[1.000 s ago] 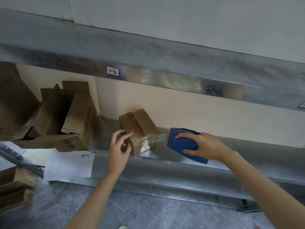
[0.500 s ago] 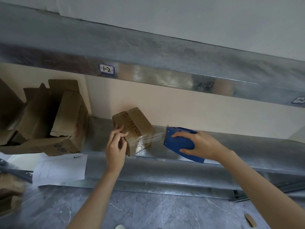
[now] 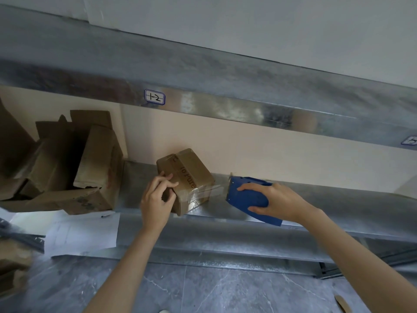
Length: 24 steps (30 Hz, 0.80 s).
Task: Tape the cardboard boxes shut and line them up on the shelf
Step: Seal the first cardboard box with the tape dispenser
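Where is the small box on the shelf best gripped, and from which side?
I'd grip the small box at its near left end, where the left hand holds it, coming from the front. A tape strand runs from its right face to the blue dispenser in the right hand, so avoid that side.

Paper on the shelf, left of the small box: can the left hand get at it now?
Probably yes. The paper lies flat just left of the left hand, with nothing between them. But that hand grips the box, so it must let go first.
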Each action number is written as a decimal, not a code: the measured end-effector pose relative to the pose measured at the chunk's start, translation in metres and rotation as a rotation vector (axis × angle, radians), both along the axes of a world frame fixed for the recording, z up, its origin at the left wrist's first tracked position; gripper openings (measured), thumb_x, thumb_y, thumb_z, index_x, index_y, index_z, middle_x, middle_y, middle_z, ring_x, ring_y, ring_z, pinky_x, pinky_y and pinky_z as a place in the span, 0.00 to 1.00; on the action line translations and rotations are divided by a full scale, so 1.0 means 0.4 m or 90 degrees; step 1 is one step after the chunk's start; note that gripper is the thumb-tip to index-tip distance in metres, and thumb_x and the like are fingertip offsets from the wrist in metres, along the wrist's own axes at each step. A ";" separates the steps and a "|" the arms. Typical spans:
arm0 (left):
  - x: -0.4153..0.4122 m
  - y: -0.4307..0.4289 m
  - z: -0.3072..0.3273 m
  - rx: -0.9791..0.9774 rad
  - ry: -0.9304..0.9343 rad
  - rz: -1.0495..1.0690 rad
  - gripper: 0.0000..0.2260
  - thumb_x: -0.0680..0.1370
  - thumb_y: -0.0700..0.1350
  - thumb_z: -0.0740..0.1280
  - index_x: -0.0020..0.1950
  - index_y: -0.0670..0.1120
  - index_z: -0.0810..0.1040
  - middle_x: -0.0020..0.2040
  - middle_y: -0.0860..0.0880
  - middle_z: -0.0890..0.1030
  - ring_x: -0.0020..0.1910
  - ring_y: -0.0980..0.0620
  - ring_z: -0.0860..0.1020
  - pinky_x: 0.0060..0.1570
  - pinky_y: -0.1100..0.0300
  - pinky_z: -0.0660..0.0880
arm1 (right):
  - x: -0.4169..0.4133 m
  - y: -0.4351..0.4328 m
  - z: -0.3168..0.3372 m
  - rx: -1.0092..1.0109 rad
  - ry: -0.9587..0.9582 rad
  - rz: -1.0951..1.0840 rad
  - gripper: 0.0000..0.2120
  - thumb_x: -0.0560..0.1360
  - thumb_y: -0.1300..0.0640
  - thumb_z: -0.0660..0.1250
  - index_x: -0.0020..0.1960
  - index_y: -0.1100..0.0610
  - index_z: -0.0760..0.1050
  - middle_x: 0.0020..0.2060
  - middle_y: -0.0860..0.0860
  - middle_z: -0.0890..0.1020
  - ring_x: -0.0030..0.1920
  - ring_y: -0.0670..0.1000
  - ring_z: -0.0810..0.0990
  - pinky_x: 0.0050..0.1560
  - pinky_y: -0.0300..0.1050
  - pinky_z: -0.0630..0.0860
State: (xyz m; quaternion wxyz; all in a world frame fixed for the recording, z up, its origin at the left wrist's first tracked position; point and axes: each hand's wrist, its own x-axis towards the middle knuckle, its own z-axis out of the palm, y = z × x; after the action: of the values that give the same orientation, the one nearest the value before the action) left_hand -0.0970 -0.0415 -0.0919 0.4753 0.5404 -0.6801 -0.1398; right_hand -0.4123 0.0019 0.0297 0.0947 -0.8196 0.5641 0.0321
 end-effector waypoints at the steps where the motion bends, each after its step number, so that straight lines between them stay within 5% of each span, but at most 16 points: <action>1: -0.003 0.001 0.002 -0.006 0.006 0.006 0.09 0.72 0.31 0.72 0.44 0.44 0.80 0.53 0.50 0.81 0.64 0.49 0.77 0.51 0.48 0.79 | -0.001 0.000 -0.002 -0.002 0.002 0.002 0.25 0.76 0.44 0.67 0.70 0.34 0.64 0.25 0.39 0.66 0.24 0.46 0.66 0.28 0.34 0.59; 8: -0.015 0.018 -0.018 0.012 0.007 -0.020 0.12 0.73 0.31 0.71 0.52 0.43 0.79 0.62 0.48 0.77 0.70 0.47 0.72 0.60 0.56 0.76 | -0.006 -0.001 -0.010 0.000 0.007 0.002 0.25 0.76 0.43 0.66 0.70 0.31 0.61 0.27 0.40 0.69 0.25 0.45 0.67 0.28 0.34 0.60; 10: -0.016 0.029 -0.023 0.039 0.039 -0.054 0.17 0.72 0.30 0.71 0.57 0.44 0.76 0.66 0.49 0.72 0.73 0.47 0.68 0.64 0.69 0.69 | -0.006 0.000 -0.011 0.005 0.009 0.000 0.25 0.76 0.43 0.66 0.69 0.31 0.60 0.28 0.40 0.70 0.26 0.45 0.68 0.29 0.34 0.61; 13: -0.025 0.052 -0.017 0.109 0.091 -0.094 0.26 0.69 0.30 0.73 0.64 0.45 0.71 0.72 0.51 0.65 0.72 0.53 0.66 0.57 0.80 0.66 | -0.005 0.002 -0.015 0.006 0.009 -0.002 0.25 0.76 0.42 0.65 0.70 0.32 0.60 0.32 0.39 0.72 0.27 0.45 0.69 0.29 0.34 0.62; 19: -0.044 0.056 -0.023 0.101 0.084 -0.096 0.32 0.68 0.45 0.80 0.67 0.47 0.67 0.75 0.52 0.62 0.74 0.59 0.62 0.65 0.77 0.60 | -0.008 0.012 -0.014 -0.016 0.019 0.011 0.25 0.76 0.42 0.64 0.71 0.32 0.60 0.37 0.43 0.79 0.27 0.45 0.70 0.28 0.33 0.60; 24: -0.011 0.045 -0.021 0.087 0.054 -0.105 0.29 0.69 0.42 0.78 0.66 0.45 0.70 0.74 0.51 0.66 0.72 0.60 0.64 0.65 0.77 0.61 | 0.006 0.025 0.011 -0.036 0.022 0.019 0.24 0.77 0.42 0.64 0.70 0.32 0.61 0.29 0.41 0.72 0.25 0.46 0.67 0.27 0.34 0.59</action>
State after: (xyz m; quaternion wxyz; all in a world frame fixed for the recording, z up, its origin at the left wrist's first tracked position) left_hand -0.1015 -0.0234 -0.1004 0.4525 0.5076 -0.6902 -0.2475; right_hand -0.4098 0.0118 0.0342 0.0617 -0.8295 0.5541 0.0317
